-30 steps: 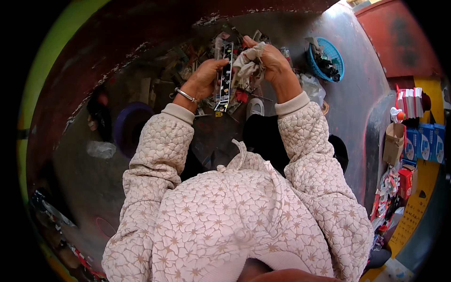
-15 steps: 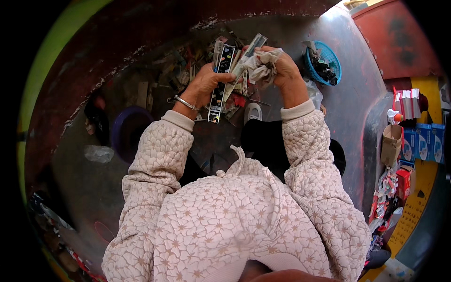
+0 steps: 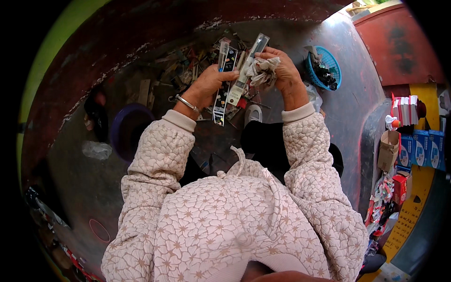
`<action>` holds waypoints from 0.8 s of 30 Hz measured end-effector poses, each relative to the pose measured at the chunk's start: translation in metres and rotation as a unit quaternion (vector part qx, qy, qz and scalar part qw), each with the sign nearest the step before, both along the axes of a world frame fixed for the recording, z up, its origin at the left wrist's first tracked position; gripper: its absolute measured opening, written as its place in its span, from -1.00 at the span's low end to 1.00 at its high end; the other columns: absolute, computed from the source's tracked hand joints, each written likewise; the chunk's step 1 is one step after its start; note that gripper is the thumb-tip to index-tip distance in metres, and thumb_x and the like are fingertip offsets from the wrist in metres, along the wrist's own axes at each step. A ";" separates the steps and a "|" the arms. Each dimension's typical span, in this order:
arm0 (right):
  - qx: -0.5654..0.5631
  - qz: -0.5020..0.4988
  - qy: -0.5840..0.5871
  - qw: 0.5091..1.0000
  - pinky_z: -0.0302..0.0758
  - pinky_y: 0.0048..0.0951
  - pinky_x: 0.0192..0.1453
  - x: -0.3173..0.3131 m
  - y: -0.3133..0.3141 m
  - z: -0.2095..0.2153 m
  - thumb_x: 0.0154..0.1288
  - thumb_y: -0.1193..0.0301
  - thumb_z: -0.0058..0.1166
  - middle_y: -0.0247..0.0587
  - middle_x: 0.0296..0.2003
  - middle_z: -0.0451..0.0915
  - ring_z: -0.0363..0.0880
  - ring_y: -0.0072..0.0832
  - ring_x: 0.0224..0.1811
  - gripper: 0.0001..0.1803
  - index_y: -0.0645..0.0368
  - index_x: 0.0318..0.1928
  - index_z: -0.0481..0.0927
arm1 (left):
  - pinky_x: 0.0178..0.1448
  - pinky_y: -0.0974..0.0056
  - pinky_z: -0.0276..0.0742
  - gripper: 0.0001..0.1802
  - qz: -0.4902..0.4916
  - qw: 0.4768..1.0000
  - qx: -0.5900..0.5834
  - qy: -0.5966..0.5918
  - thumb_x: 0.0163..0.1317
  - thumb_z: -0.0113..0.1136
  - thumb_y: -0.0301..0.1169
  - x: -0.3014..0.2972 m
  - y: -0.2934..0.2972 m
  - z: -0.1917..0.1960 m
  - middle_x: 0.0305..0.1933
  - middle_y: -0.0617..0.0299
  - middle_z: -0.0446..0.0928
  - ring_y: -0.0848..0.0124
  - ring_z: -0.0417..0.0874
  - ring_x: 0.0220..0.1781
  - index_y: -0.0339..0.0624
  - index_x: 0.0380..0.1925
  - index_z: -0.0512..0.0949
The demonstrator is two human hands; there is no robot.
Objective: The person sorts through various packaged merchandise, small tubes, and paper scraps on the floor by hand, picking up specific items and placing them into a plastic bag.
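My left hand (image 3: 205,87), with a silver bangle at its wrist, is closed round a long narrow black packet (image 3: 224,84) with small coloured marks. A clear plastic sleeve (image 3: 223,50) sticks up beside that packet, and its lower part is hidden. A long pale see-through packet (image 3: 240,86) slants alongside, near my left thumb tip, its upper end close to my right fingers. My right hand (image 3: 287,74) is closed on a crumpled greyish-white rag (image 3: 263,71). Below both hands spreads a pile of thin strips and scraps (image 3: 188,66) on the floor.
To the right stands a blue plastic basket (image 3: 336,61) with black items inside. A purple basin (image 3: 117,127) and a crumpled clear bag (image 3: 97,150) lie left. Boxes, including blue ones (image 3: 420,148), line the far right. A dark red wall (image 3: 94,51) runs behind.
The rag and my right fingers have shifted slightly on the pale packet, which stands a little steeper and shows more of its lower length. My left hand keeps its grip on the black packet.
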State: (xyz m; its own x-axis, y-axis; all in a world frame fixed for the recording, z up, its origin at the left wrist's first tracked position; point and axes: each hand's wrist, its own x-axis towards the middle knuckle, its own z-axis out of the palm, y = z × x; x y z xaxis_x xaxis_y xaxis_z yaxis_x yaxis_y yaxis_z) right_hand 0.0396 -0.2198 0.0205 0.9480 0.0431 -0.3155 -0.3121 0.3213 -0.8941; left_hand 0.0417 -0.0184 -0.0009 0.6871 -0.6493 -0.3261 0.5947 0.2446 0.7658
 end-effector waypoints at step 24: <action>-0.051 0.057 -0.006 0.997 0.51 -0.61 -0.39 -0.007 -0.011 0.008 0.16 0.50 0.07 -0.37 -0.45 0.58 0.56 -0.62 -0.47 -0.89 0.23 -0.29 0.57 | -0.26 0.26 0.62 -0.72 0.117 0.972 -0.100 0.176 0.26 0.01 -0.34 0.037 0.007 -0.027 -0.43 0.12 0.54 0.33 0.60 -0.39 -0.24 -0.10 0.52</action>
State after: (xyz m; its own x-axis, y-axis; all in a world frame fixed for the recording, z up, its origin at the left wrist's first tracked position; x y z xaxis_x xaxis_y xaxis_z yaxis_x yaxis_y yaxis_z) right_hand 0.0326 -0.2303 0.0282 0.9429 0.1181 -0.3114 -0.3294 0.1917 -0.9245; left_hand 0.0786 -0.0111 -0.0279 0.6922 -0.5632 -0.4512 0.7215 0.5273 0.4488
